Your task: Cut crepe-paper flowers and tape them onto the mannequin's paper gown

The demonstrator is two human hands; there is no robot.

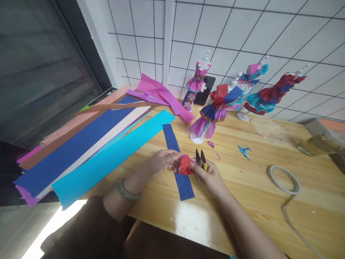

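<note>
My left hand (167,160) pinches the left edge of a small red crepe paper piece (185,165) with a thin purple edge on top. The thumb of my right hand (208,176) presses the right side of the same piece. Small scissors (201,158) with dark blades and a bit of yellow are tucked in my right hand, their blades apart and pointing away from me. Beneath the red piece a dark blue crepe paper strip (184,189) lies on the wooden table. Fingers of both hands are partly hidden.
Long crepe paper strips (113,154) in several colours lie to the left. At the back stand several small mannequins (212,111) in paper dresses, near a black phone (205,91). A tape roll (270,176), a wider tape roll (319,144) and a blue scrap (244,152) lie right.
</note>
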